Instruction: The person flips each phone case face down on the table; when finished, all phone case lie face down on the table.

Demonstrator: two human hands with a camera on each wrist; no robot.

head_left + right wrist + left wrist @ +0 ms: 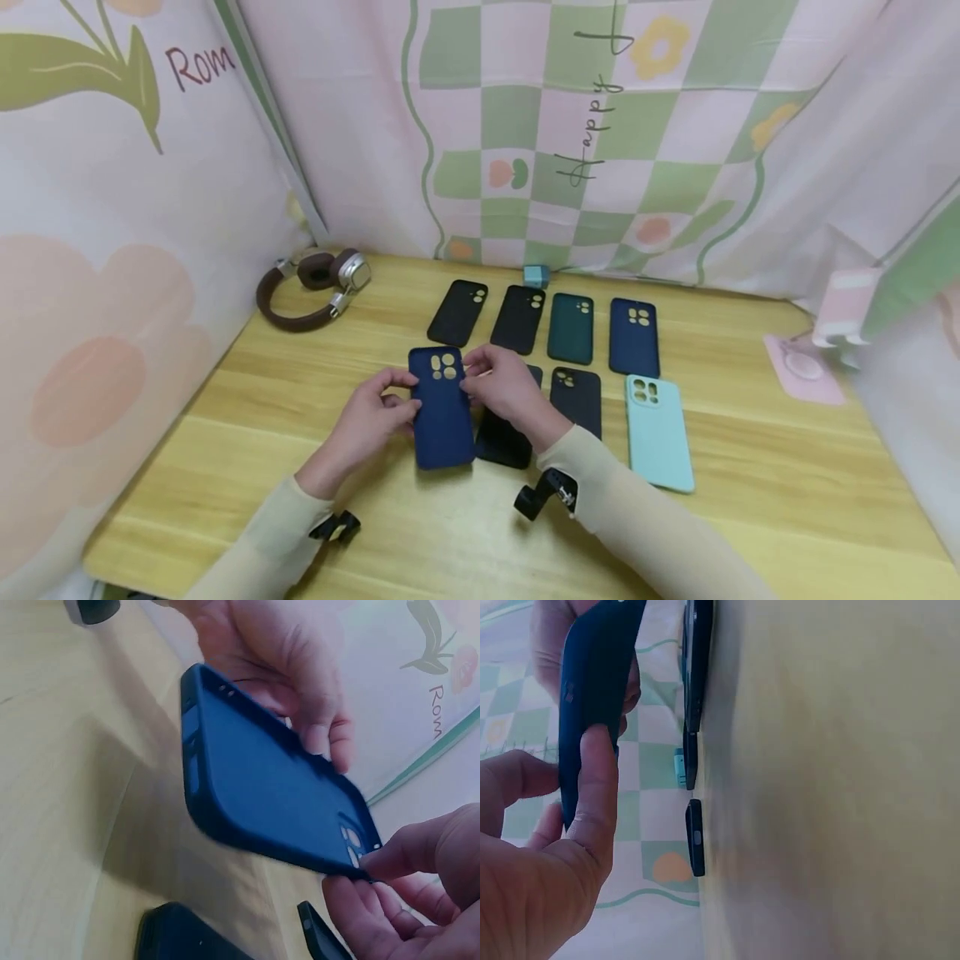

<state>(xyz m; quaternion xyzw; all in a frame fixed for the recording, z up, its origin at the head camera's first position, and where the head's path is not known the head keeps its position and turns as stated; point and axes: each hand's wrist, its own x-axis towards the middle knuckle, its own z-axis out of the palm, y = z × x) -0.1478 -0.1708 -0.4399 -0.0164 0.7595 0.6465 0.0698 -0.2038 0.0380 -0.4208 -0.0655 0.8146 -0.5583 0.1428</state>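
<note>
Both hands hold a dark blue phone case [444,421] above the table, its hollow inner side showing in the right wrist view. My left hand [372,417] grips its left long edge between thumb and fingers. At the upper right edge, beside the camera cutouts, my right hand [506,385] pinches the case with thumb and fingertips. Under the right hand lies a black phone case [504,442], partly hidden by that hand. Just right of it is another black case [577,398], its lower end covered by the right wrist.
Behind the hands lie two black cases [457,313] [518,320], a dark green case [571,329] and a blue case [633,337]. A mint case [660,433] lies at right. Brown headphones [315,287], a small blue block [536,276] and a pink stand [806,371] sit farther out.
</note>
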